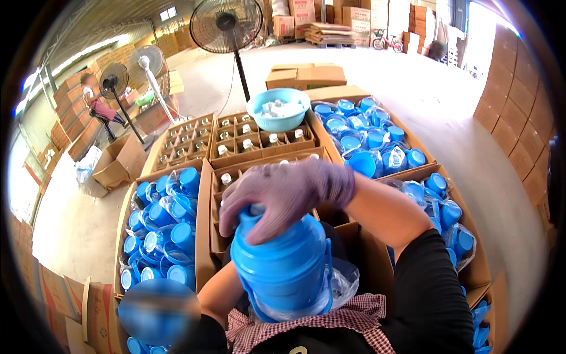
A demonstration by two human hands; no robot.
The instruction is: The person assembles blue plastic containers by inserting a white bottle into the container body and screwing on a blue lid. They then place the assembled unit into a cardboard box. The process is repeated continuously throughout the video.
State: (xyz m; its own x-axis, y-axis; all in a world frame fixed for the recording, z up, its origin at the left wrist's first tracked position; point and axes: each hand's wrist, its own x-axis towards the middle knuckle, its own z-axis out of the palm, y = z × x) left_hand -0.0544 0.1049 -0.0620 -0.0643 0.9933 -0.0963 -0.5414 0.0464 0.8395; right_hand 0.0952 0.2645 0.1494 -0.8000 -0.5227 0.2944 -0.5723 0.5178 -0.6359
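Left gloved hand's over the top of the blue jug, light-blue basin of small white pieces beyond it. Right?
Not the left: the head view shows the right gloved hand over the top of the blue jug. The light-blue basin of small white pieces is beyond it, as you say.

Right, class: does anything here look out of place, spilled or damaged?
Nothing looks spilled or damaged. Mildly odd: the light-blue basin of white pieces sits atop an open bottle carton, apparently covering some compartments.
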